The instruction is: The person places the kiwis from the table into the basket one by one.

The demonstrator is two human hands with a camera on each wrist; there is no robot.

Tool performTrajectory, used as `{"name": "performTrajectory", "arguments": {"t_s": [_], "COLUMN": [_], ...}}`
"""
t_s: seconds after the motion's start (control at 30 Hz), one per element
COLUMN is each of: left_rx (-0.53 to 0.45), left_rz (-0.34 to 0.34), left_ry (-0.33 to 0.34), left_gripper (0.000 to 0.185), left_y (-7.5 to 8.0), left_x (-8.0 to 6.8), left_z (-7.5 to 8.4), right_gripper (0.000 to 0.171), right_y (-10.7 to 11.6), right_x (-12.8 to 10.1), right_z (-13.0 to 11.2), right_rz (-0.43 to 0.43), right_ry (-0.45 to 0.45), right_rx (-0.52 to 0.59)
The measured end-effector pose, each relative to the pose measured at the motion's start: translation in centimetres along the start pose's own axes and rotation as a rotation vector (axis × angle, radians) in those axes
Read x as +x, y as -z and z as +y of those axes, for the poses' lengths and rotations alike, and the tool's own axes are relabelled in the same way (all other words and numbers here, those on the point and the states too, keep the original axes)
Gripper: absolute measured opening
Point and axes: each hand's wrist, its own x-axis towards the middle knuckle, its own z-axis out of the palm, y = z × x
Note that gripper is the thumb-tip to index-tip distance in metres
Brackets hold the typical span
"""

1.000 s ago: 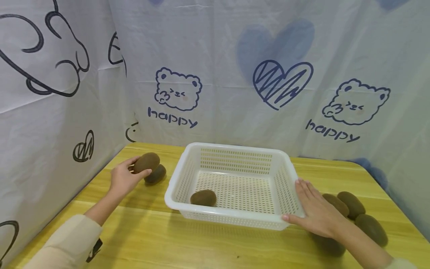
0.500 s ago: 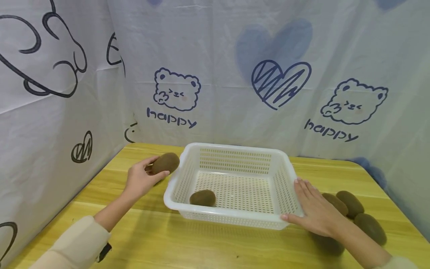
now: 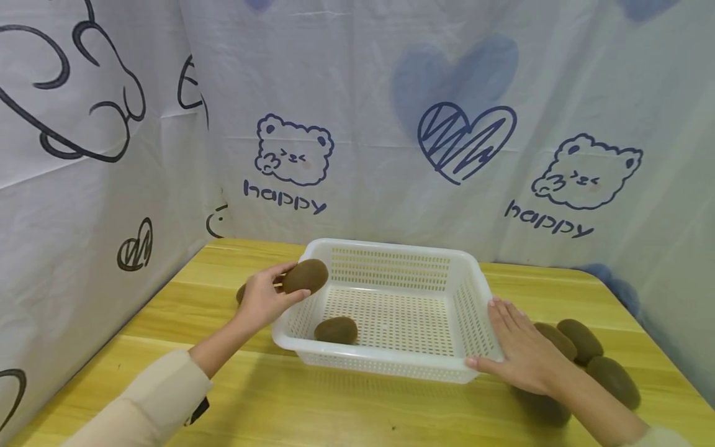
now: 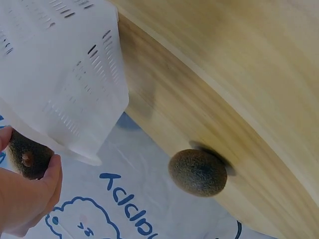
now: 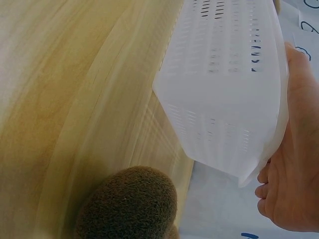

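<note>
My left hand holds a brown kiwi between fingers and thumb, at the left rim of a white plastic basket. In the left wrist view the same kiwi shows past the basket's edge. A second kiwi lies inside the basket, in its front left corner. Another kiwi is on the table left of the basket, mostly behind my left hand in the head view. My right hand rests on the basket's right rim, its fingers fairly straight and the thumb at the front corner.
Several kiwis sit on the wooden table at the right, partly under my right forearm. One large kiwi shows close up in the right wrist view. A printed white cloth hangs behind the table and along the left.
My left hand has carried its kiwi rightward, from beside the kiwi on the table to the basket's left rim. The right hand and the basket have stayed in place.
</note>
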Motion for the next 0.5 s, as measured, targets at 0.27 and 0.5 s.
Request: {"name": "performTrajectory", "arguments": {"t_s": [0.27, 0.5], "left_rx": [0.042, 0.13], "left_rz": [-0.078, -0.157], "left_ry": [-0.107, -0.196], "left_gripper": [0.053, 0.052], "left_y": [-1.3, -2.7], "left_x": [0.9, 1.9], "left_z": [0.0, 0.2], "right_gripper": [0.103, 0.103], "right_y": [0.0, 0.0], "right_x": [0.0, 0.0], "right_z": [0.0, 0.1], "right_rz": [-0.002, -0.01], "right_ry": [0.002, 0.0], "right_rx": [-0.004, 0.001]}}
